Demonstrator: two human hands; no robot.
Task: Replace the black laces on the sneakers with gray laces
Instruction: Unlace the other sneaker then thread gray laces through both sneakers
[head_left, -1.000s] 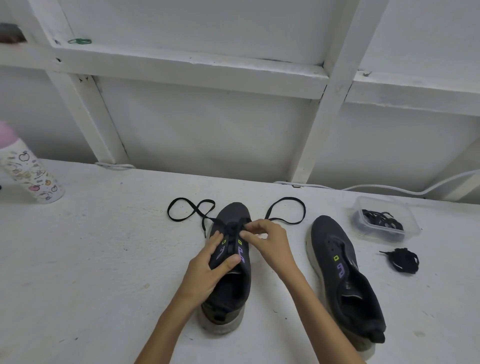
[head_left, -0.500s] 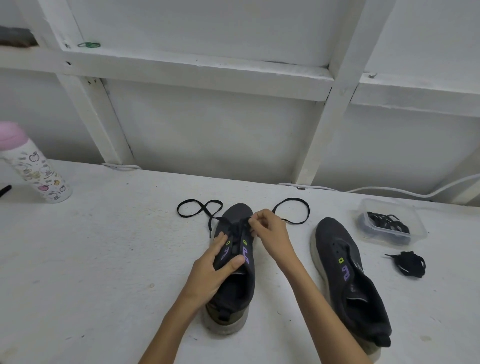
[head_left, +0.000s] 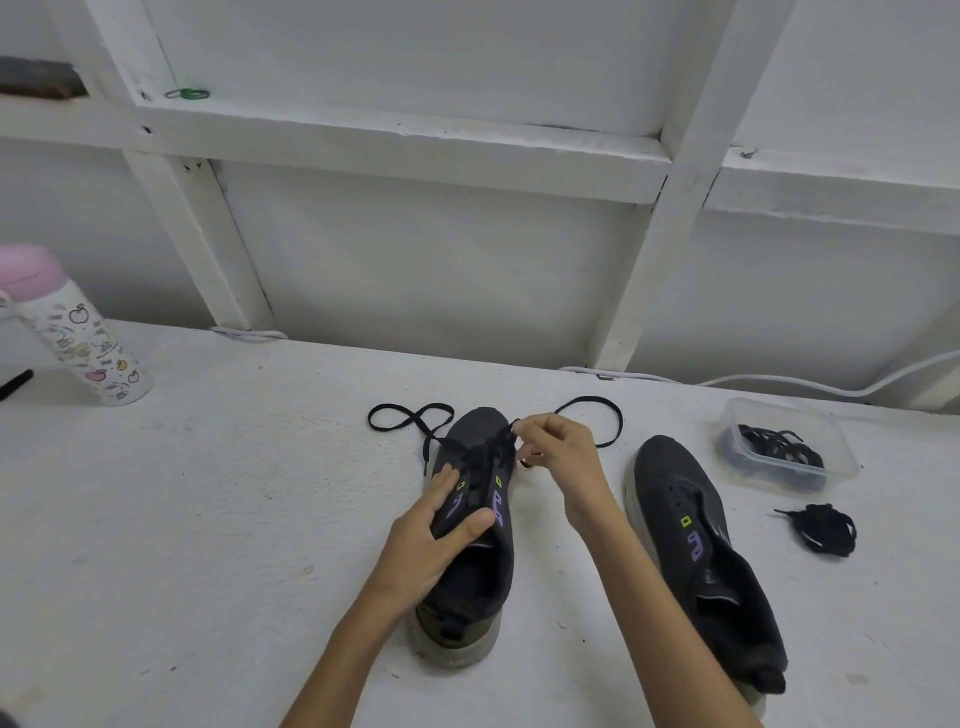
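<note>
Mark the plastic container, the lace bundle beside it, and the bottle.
clear plastic container (head_left: 779, 413): head view, far wall.
black lace bundle (head_left: 823, 530): head view, its middle.
pink-lidded bottle (head_left: 83, 343): head view, printed body.

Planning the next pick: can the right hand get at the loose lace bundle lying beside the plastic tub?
Probably yes. The lace bundle lies uncovered; the unlaced sneaker sits between but is low enough to pass over. The right hand pinches the black lace, so it must let go first.

Bottle (head_left: 78, 332) cut by L edge, lace (head_left: 405, 417) partly hidden behind R hand (head_left: 566, 462)
</note>
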